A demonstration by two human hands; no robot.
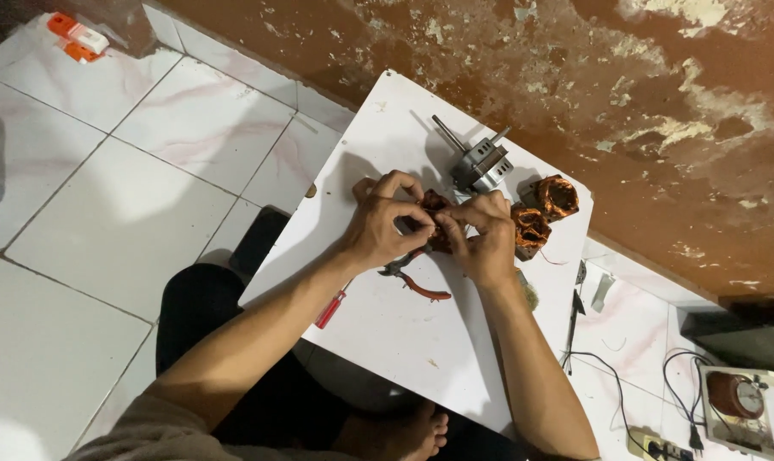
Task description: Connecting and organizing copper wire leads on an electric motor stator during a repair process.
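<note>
You have the copper coil [435,213] pinched between both hands over the middle of the white board [387,333], your left hand [378,229] curled shut on its near-left side and your right hand [487,235] closed on its right, fingertips meeting right on top of it. Neither hand is nearer; the coil sits dead between them, with the pliers [414,280] lying on the board just below your left hand.

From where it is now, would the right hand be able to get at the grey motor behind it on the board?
Probably yes. The right hand lies just in front of the grey motor with only bare white board between them, but it is pinching a copper coil together with the left hand.
</note>
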